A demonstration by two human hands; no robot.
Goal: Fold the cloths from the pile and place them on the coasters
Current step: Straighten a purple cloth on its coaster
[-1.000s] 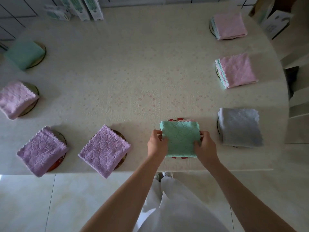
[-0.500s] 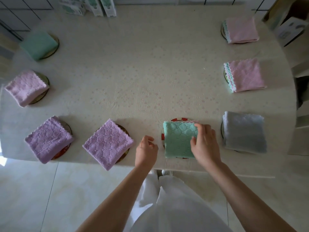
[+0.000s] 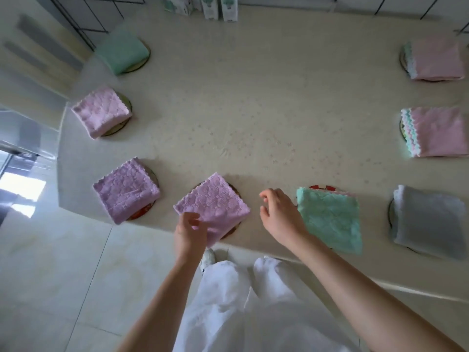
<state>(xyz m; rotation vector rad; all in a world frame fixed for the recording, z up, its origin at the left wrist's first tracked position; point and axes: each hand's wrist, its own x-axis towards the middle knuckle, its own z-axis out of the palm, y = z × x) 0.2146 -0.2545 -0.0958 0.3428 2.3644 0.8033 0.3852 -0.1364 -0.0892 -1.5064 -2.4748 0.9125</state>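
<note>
A folded mint-green cloth (image 3: 330, 219) lies on a red-rimmed coaster (image 3: 320, 187) at the table's near edge. To its left, a folded purple cloth (image 3: 213, 204) rests on a dark coaster (image 3: 234, 192). My left hand (image 3: 190, 232) hovers at that purple cloth's near corner, fingers apart and holding nothing. My right hand (image 3: 279, 214) is between the purple and mint cloths, fingers spread and empty. Other folded cloths sit on coasters around the table: purple (image 3: 127, 190), pink (image 3: 101, 111), green (image 3: 121, 53), grey (image 3: 429, 221), and two pink ones (image 3: 439, 132) (image 3: 436, 58).
The cream table (image 3: 253, 110) has a curved near edge just past my hands. Small cartons (image 3: 218, 7) stand at the far edge. A pale tiled floor (image 3: 50, 275) lies at the left, and my white trousers (image 3: 241, 301) are below.
Both hands let go of the mint cloth and moved left. The left hand now reaches the purple cloth's corner. The camera view has shifted left.
</note>
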